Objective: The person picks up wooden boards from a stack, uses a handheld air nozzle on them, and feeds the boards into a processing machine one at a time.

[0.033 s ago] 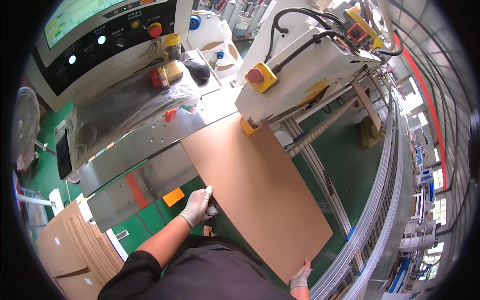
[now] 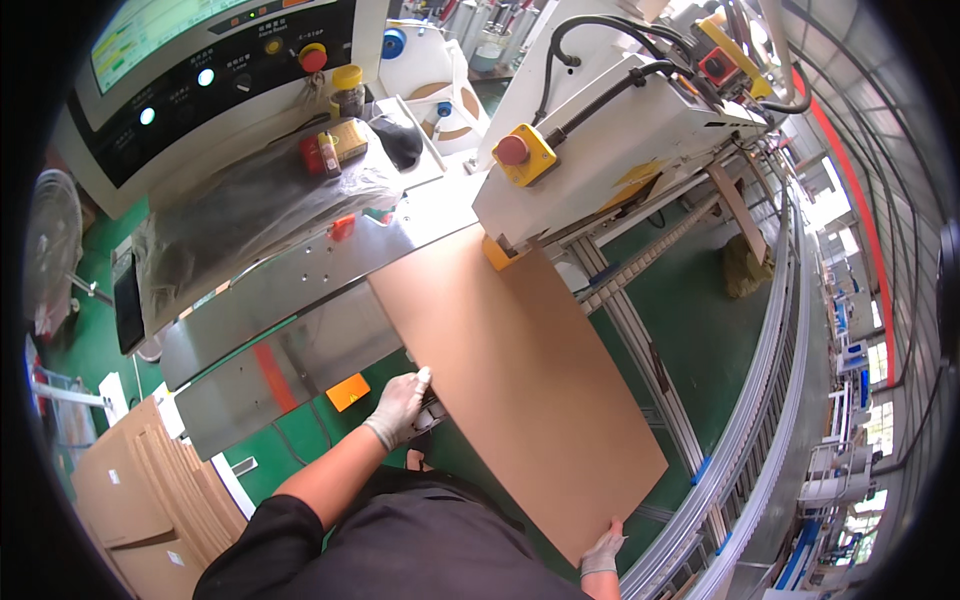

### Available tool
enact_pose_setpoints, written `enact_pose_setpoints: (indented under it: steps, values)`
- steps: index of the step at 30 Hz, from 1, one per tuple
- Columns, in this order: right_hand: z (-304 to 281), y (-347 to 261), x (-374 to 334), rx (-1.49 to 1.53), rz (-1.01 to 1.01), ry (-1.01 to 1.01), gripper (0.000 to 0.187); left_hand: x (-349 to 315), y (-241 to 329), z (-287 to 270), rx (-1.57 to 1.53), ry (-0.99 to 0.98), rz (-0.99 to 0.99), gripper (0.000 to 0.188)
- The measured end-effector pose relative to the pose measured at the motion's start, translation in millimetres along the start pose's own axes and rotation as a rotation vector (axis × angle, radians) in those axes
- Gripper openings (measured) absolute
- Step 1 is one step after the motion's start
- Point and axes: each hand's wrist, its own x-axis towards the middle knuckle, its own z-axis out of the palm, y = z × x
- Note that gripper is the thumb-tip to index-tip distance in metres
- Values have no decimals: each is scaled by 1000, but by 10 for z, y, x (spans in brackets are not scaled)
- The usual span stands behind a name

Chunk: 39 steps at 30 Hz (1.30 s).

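Observation:
A large brown cardboard sheet (image 2: 530,400) slants across the middle, its far end lying on the metal table (image 2: 330,345) and reaching under the edge of the white machine (image 2: 590,170). My left hand (image 2: 400,404), in a pale glove, grips the sheet's left edge, thumb along the rim and fingers mostly hidden beneath. At the near right corner my right hand (image 2: 602,550), also gloved, holds the end with the thumb on top; its other fingers are partly out of sight. An orange-yellow block (image 2: 497,253) on the machine sits against the sheet's far end.
Left of me lean several stacked cardboard sheets (image 2: 130,480). A control panel (image 2: 230,85) with lit buttons stands at the far left, a plastic-covered surface (image 2: 250,210) before it. A red stop button (image 2: 512,151) sits on the machine. Metal rails (image 2: 745,450) curve along the right.
The cardboard sheet has shifted very slightly to the right and away from me, and my left hand has moved with it. My right hand keeps its hold at the near corner.

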Motion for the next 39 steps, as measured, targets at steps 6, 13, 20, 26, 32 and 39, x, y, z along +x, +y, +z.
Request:
enact_pose_setpoints:
  steps: [6,13,20,26,32,39]
  values:
    - [-21,-215,748,-135,-342,46,39,700,71,449,749,174,669,26]
    - [2208,-338,312,-216,-622,-303,43,915,263,151,695,348,816,15]
    - [3585,973,-1133,-786,-1139,-1360,34,-1439,-429,-835,502,97,286,34]
    - [3730,1957,-2106,-917,-1875,-1426,21,-4035,-2090,-1772,185,1176,-123,29]
    - [3684,2115,-2212,-1099,-1875,-1431,30,-6451,-4336,-1535,-308,1995,-981,37]
    - [3620,2268,-2082,-1266,-1794,-1217,40,-6700,-5470,-1463,-757,2082,-1143,54]
